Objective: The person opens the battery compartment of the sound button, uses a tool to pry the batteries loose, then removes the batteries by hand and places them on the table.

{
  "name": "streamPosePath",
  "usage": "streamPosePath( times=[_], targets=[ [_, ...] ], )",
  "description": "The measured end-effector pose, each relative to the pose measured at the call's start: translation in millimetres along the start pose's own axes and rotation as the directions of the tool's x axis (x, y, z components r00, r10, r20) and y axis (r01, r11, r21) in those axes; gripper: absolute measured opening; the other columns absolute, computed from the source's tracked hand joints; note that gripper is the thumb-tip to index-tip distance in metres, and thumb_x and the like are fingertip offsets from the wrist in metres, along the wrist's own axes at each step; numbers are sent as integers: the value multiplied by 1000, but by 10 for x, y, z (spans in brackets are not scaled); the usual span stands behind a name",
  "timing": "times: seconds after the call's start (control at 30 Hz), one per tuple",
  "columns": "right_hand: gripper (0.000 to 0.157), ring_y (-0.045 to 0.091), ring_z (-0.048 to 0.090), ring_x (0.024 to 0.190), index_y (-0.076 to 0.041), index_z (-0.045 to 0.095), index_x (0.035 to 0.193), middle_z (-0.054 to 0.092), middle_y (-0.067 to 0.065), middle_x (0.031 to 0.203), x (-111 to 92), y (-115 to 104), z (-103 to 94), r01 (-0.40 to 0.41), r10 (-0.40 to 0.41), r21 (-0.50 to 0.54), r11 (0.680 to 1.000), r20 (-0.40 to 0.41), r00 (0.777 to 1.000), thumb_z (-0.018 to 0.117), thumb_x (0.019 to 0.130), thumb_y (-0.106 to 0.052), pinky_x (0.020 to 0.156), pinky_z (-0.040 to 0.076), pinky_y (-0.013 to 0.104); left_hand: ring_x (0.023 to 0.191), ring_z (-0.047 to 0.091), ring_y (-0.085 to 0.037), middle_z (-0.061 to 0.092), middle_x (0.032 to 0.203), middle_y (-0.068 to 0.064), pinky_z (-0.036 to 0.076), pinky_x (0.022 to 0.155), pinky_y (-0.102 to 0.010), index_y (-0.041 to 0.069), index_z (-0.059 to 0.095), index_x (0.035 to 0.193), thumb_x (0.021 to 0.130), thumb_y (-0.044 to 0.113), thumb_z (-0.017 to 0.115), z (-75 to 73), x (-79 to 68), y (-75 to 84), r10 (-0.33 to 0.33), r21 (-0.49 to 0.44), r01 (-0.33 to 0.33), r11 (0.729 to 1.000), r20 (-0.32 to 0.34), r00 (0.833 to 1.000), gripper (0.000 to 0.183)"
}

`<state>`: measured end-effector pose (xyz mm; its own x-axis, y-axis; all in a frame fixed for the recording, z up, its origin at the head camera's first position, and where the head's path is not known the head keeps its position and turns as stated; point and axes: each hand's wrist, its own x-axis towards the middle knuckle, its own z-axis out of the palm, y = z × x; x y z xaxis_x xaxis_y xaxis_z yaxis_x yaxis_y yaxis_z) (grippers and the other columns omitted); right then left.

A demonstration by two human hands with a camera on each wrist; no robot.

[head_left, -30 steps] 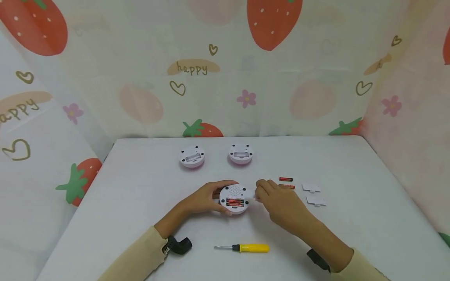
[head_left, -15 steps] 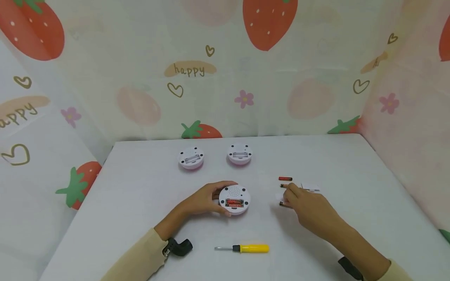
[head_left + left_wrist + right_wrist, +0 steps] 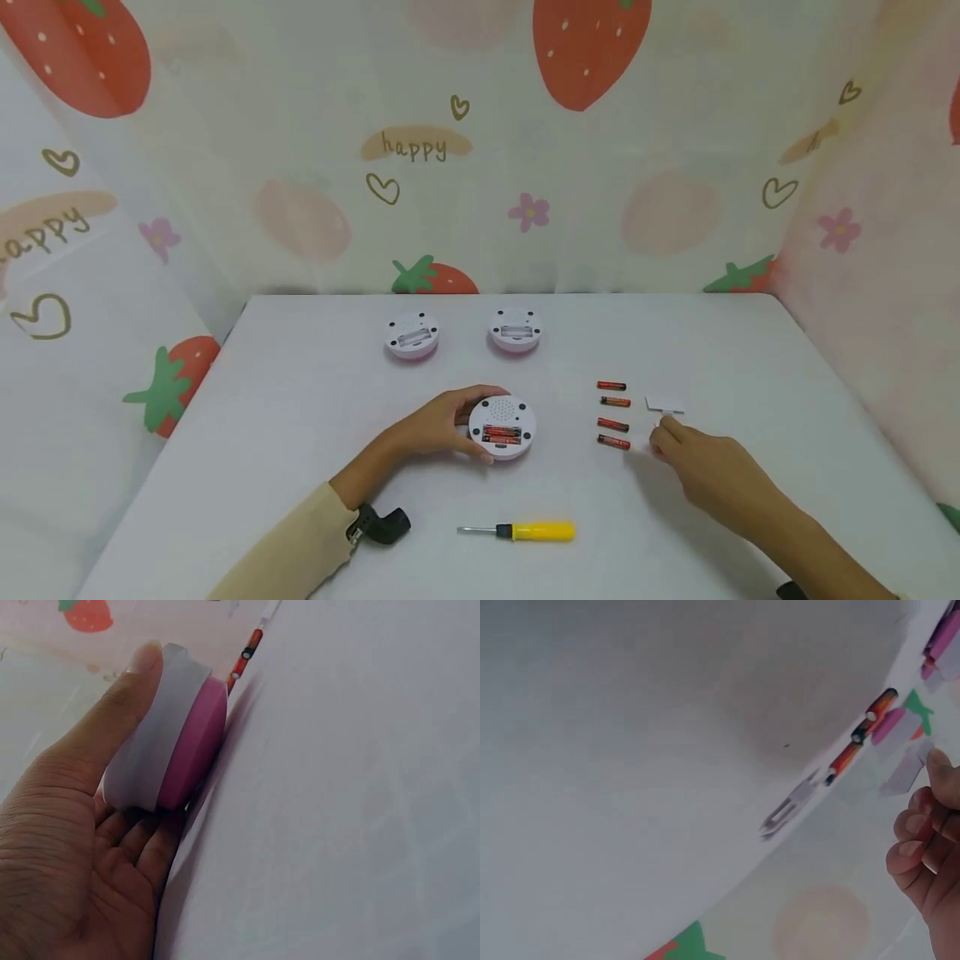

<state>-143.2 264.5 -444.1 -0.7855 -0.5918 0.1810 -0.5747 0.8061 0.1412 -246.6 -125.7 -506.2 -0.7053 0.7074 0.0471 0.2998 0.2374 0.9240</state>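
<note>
My left hand (image 3: 438, 425) holds a round device (image 3: 517, 450) on the table, fingers and thumb around its sides. Its white underside faces up, with speaker holes and two red batteries (image 3: 501, 435) in the uncovered compartment; the left wrist view shows its pink lower part (image 3: 196, 742). Out to the right, my right hand (image 3: 701, 467) pinches a small white battery cover (image 3: 906, 771) between thumb and fingers. Just beyond that hand, another white cover (image 3: 665, 404) lies on the table. Several loose red batteries (image 3: 613, 425) lie in a column left of the right hand.
Two similar round devices, one on the left (image 3: 412, 335) and one on the right (image 3: 515, 331), stand at the back with battery compartments bare. A yellow-handled screwdriver (image 3: 536, 532) lies near the front. Strawberry-printed cloth (image 3: 427, 217) surrounds the white table (image 3: 315, 367).
My right hand has moved right, away from the device, carrying the cover past the loose batteries, which now show fully. The left hand keeps its grip on the device.
</note>
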Motion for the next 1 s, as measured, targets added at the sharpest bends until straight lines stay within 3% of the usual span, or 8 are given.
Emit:
streamPosePath(
  times=[0.2, 0.67, 0.83, 1.0],
  targets=[
    [29, 9, 32, 61, -12, 53, 92, 44, -5, 83, -134, 96, 68, 6, -6, 8, 1000, 32, 999, 79, 84, -2, 47, 30, 19, 128, 55, -15, 54, 145, 3, 42, 112, -27, 20, 48, 149, 73, 17, 93, 17, -21, -22, 12, 5, -13, 1000, 9, 1000, 88],
    [31, 8, 37, 63, -14, 52, 89, 45, -9, 76, -211, 217, 143, -19, 18, 2, 1000, 122, 992, 73, 81, 7, 51, 36, 22, 127, 55, -14, 54, 143, 2, 43, 110, -25, 19, 48, 148, 71, 12, 94, -9, -18, 6, 17, -19, -17, 1000, 11, 1000, 90],
    [28, 8, 39, 63, -14, 53, 90, 46, -8, 75, -188, 216, 143, -20, 18, 6, 1000, 172, 985, 74, 83, 4, 52, 40, 23, 127, 55, -15, 54, 145, 2, 42, 111, -26, 19, 47, 149, 72, 12, 94, -10, -13, -9, 20, -14, -20, 1000, 11, 1000, 90],
    [27, 7, 41, 63, -15, 54, 89, 49, -9, 76, -193, 220, 148, -4, 2, 11, 1000, 159, 987, 77, 84, 0, 53, 43, 23, 131, 52, -14, 49, 151, 3, 40, 112, -25, 20, 45, 153, 73, 13, 93, -16, -13, -6, 12, 2, -12, 1000, 18, 1000, 94]
  ],
)
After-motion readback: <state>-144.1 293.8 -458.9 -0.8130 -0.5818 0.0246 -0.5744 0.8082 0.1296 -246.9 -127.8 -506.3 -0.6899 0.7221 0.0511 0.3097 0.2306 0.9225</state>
